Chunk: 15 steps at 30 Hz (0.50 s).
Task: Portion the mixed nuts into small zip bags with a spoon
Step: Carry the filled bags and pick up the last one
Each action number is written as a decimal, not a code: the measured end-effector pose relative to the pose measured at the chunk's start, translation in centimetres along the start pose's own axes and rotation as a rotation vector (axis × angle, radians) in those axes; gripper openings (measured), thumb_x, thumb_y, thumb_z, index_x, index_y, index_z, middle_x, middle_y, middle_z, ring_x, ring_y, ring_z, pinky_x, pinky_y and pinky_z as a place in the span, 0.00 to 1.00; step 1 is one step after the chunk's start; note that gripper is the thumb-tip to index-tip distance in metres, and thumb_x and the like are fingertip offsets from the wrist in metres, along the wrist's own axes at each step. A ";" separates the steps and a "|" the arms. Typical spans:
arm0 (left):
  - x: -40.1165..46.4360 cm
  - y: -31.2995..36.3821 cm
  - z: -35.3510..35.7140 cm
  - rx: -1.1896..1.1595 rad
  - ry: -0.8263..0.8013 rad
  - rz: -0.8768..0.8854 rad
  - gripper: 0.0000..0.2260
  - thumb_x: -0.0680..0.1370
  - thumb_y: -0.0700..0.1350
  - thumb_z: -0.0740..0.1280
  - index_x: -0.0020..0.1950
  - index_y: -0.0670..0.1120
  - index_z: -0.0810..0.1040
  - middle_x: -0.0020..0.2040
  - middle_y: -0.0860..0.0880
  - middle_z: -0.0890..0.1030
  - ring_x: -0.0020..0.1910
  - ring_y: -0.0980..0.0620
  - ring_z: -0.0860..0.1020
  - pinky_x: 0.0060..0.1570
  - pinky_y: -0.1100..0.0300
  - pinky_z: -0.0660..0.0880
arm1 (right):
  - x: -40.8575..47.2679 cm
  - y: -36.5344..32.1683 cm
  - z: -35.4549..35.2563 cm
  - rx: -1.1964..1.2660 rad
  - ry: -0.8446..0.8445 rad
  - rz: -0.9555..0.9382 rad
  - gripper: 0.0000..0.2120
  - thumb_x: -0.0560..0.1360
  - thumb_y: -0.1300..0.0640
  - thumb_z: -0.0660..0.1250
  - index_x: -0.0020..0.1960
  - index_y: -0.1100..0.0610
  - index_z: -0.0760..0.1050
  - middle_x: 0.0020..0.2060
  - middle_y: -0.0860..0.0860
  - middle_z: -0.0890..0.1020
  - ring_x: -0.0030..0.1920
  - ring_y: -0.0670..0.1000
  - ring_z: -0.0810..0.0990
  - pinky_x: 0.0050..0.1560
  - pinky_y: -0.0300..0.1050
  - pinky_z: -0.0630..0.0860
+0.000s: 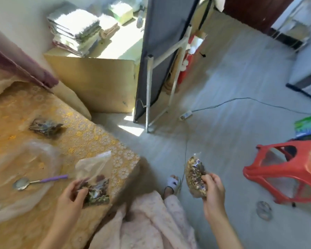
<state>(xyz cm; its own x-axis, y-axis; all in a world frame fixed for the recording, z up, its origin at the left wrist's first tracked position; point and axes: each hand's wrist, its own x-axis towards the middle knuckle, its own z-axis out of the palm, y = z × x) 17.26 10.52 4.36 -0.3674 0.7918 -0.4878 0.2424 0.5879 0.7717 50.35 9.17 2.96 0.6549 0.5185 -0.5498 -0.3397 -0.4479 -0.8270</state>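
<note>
Clear, limp plastic is forming both zip bags. The left hand (71, 192) is pinching a part-filled zip bag (94, 178) at its loaded bottom over the table (11, 108); the right hand (213, 186) is gripping a fuller zip bag (194, 172) off the table's edge. Contents are likely shifting; supporting underneath is advisable. The spoon (38, 181) is lying idle.

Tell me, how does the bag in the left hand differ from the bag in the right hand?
The left-hand bag holds nuts only in its lower part, its clear top standing empty; the right-hand bag looks packed nearly full. The left hand holds its bag over the yellow-clothed table; the right hand holds its bag out over the floor. Both are clear plastic bags of mixed nuts.
</note>
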 end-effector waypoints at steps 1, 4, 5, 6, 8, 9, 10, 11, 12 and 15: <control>0.2 1.3 2.3 0.009 -0.018 0.028 0.11 0.77 0.35 0.62 0.58 0.47 0.72 0.44 0.47 0.77 0.39 0.60 0.73 0.30 0.76 0.71 | 1.4 -0.7 -1.4 0.018 0.020 -0.002 0.09 0.74 0.68 0.62 0.41 0.56 0.72 0.33 0.53 0.75 0.31 0.46 0.74 0.28 0.36 0.71; 0.5 5.3 9.9 0.036 -0.112 0.108 0.11 0.78 0.37 0.62 0.59 0.46 0.73 0.44 0.51 0.78 0.39 0.61 0.73 0.28 0.77 0.70 | 6.0 -3.3 -5.5 0.049 0.069 -0.015 0.09 0.75 0.68 0.61 0.40 0.56 0.71 0.33 0.52 0.73 0.33 0.47 0.71 0.30 0.39 0.69; 0.4 6.6 12.5 0.051 -0.146 0.136 0.10 0.78 0.38 0.62 0.59 0.46 0.74 0.44 0.52 0.78 0.39 0.62 0.74 0.29 0.74 0.71 | 7.6 -4.4 -6.9 0.062 0.082 -0.019 0.10 0.75 0.68 0.61 0.39 0.55 0.71 0.32 0.52 0.73 0.31 0.46 0.71 0.30 0.38 0.68; 0.1 7.9 15.0 0.066 -0.180 0.168 0.10 0.79 0.39 0.62 0.59 0.46 0.74 0.45 0.51 0.79 0.39 0.62 0.75 0.30 0.73 0.71 | 8.9 -5.4 -8.4 0.074 0.098 -0.019 0.11 0.75 0.69 0.61 0.39 0.55 0.70 0.32 0.52 0.72 0.29 0.45 0.71 0.29 0.38 0.68; -0.7 10.6 19.6 0.037 -0.236 0.235 0.08 0.79 0.38 0.61 0.54 0.47 0.75 0.46 0.47 0.79 0.38 0.62 0.76 0.31 0.76 0.70 | 10.9 -7.1 -11.0 0.096 0.143 -0.025 0.12 0.75 0.70 0.60 0.38 0.55 0.70 0.31 0.52 0.72 0.27 0.42 0.71 0.28 0.37 0.68; -1.3 11.9 21.7 0.021 -0.254 0.262 0.08 0.79 0.36 0.61 0.53 0.47 0.75 0.45 0.48 0.80 0.36 0.63 0.77 0.31 0.78 0.69 | 11.6 -7.9 -12.2 0.119 0.169 -0.031 0.12 0.75 0.70 0.60 0.38 0.56 0.69 0.30 0.51 0.72 0.26 0.41 0.71 0.27 0.36 0.69; -1.7 13.3 23.9 0.018 -0.267 0.282 0.08 0.79 0.36 0.61 0.52 0.46 0.75 0.42 0.49 0.79 0.34 0.66 0.77 0.31 0.78 0.69 | 12.3 -8.6 -13.4 0.150 0.196 -0.034 0.13 0.75 0.70 0.59 0.37 0.56 0.69 0.29 0.50 0.72 0.26 0.41 0.71 0.27 0.35 0.69; -2.1 14.4 25.5 0.014 -0.275 0.296 0.08 0.79 0.35 0.60 0.52 0.46 0.75 0.40 0.51 0.79 0.32 0.69 0.76 0.30 0.78 0.68 | 12.9 -9.2 -14.2 0.176 0.216 -0.032 0.13 0.75 0.70 0.59 0.37 0.55 0.70 0.28 0.48 0.73 0.27 0.42 0.72 0.28 0.37 0.69; -2.1 15.4 27.0 0.009 -0.289 0.308 0.08 0.78 0.35 0.60 0.52 0.45 0.75 0.39 0.51 0.78 0.30 0.71 0.75 0.29 0.78 0.68 | 13.5 -9.7 -14.9 0.193 0.233 -0.027 0.13 0.75 0.70 0.59 0.37 0.55 0.70 0.28 0.49 0.73 0.29 0.45 0.72 0.30 0.40 0.69; -1.8 18.2 30.9 0.035 -0.384 0.319 0.08 0.79 0.35 0.60 0.52 0.44 0.76 0.40 0.48 0.78 0.31 0.69 0.76 0.29 0.78 0.69 | 15.4 -10.9 -16.3 0.230 0.272 -0.015 0.11 0.75 0.70 0.59 0.39 0.56 0.70 0.32 0.53 0.72 0.34 0.50 0.70 0.36 0.46 0.65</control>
<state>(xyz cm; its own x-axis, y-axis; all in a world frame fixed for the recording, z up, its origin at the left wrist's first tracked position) 50.09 24.89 6.71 0.0857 0.9329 -0.3498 0.3215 0.3064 0.8960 75.17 10.13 5.42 0.8062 0.2967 -0.5119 -0.4516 -0.2505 -0.8563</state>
